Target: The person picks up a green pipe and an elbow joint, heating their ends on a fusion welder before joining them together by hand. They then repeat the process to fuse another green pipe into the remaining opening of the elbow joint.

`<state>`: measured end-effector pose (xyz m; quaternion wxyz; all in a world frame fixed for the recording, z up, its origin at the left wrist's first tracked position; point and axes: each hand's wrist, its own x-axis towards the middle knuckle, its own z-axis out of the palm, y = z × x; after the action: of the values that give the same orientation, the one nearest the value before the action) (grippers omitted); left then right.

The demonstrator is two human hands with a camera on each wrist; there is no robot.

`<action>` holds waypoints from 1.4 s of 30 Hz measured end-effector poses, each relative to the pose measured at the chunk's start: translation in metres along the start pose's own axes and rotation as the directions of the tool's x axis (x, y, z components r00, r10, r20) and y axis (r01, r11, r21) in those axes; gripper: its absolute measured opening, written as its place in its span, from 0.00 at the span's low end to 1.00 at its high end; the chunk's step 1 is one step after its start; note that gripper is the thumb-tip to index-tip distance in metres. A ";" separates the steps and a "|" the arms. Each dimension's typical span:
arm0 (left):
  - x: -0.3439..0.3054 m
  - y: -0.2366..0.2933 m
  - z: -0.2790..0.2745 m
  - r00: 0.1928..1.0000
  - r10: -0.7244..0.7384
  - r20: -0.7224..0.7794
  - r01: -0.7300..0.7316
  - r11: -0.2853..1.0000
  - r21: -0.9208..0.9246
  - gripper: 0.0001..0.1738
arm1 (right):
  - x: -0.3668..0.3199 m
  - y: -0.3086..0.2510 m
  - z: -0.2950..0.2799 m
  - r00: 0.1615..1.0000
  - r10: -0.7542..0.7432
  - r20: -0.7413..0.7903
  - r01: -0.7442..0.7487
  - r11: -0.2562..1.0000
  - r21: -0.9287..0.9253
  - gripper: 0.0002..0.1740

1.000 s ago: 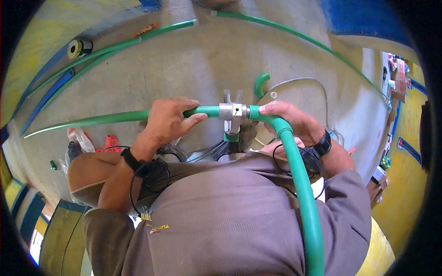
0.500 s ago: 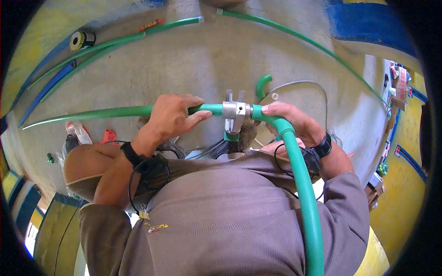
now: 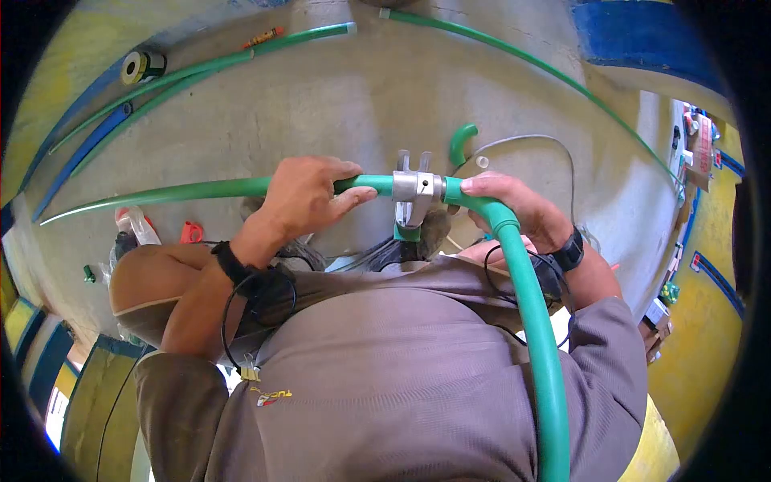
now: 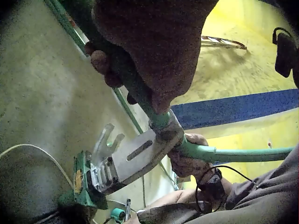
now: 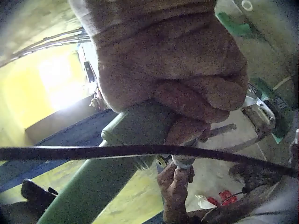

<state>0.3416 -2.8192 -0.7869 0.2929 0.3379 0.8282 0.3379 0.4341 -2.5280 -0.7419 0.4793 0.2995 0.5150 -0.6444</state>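
Note:
In the head view, my left hand [image 3: 301, 197] grips a straight green plastic pipe [image 3: 373, 185] from above, thumb along its near side. This pipe's right end meets the metal socket head [image 3: 415, 186] of a pipe welding iron. On the head's other side sits a green elbow [image 3: 490, 210], which my right hand [image 3: 526, 207] grips around the bend. A second green pipe [image 3: 540, 345] runs from the elbow back past my torso. The left wrist view shows the iron's slotted metal plate [image 4: 140, 156] rising from its green body [image 4: 83, 182].
Loose green pipes [image 3: 305, 36] and a blue length [image 3: 84, 161] lie on the floor at far left, near a tape roll [image 3: 143, 67]. A loose green elbow [image 3: 461, 145] and a grey cable [image 3: 554, 143] lie beyond the iron. Boxes [image 3: 703, 145] line the right wall.
Both hands keep their grips. Hands, pipe, elbow and iron sit slightly farther right and higher in the head view, whose background has also shifted a little.

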 end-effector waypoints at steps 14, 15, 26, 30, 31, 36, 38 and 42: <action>0.000 0.004 0.001 1.000 -0.007 0.016 0.007 1.000 0.005 0.21 | -0.003 0.009 -0.001 0.992 0.094 -0.079 -0.089 0.994 0.068 0.28; -0.001 0.004 0.002 1.000 -0.006 0.009 0.006 1.000 0.011 0.22 | -0.004 0.005 0.001 0.997 0.047 -0.066 -0.048 0.999 -0.005 0.28; 0.009 0.000 -0.005 0.993 0.084 0.084 -0.088 0.995 0.043 0.22 | -0.007 -0.002 0.005 0.993 0.030 -0.110 -0.028 0.999 0.021 0.26; 0.017 -0.026 -0.032 0.881 -0.208 0.425 0.187 0.978 0.092 0.28 | -0.009 0.004 0.001 0.996 0.051 -0.073 -0.047 0.997 0.057 0.24; 0.019 -0.030 -0.036 0.737 -0.391 0.551 0.360 0.917 0.170 0.31 | -0.008 0.005 0.002 0.996 0.048 -0.076 -0.043 0.997 0.059 0.24; 0.013 -0.017 -0.035 0.855 -0.285 0.434 0.215 0.955 0.203 0.39 | -0.005 0.005 0.006 0.994 0.006 -0.113 -0.006 1.000 -0.002 0.25; 0.011 -0.017 -0.029 0.887 -0.242 0.394 0.168 0.963 0.213 0.40 | -0.010 -0.001 0.010 0.993 0.023 -0.114 -0.023 1.000 0.006 0.25; 0.004 -0.011 -0.024 0.923 -0.245 0.295 0.169 0.951 0.261 0.38 | -0.006 0.003 0.005 0.999 0.016 -0.033 -0.015 0.999 0.039 0.26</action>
<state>0.3183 -2.8309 -0.7813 0.4181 0.3304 0.8334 0.1465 0.4400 -2.5306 -0.7361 0.4698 0.3234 0.5081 -0.6454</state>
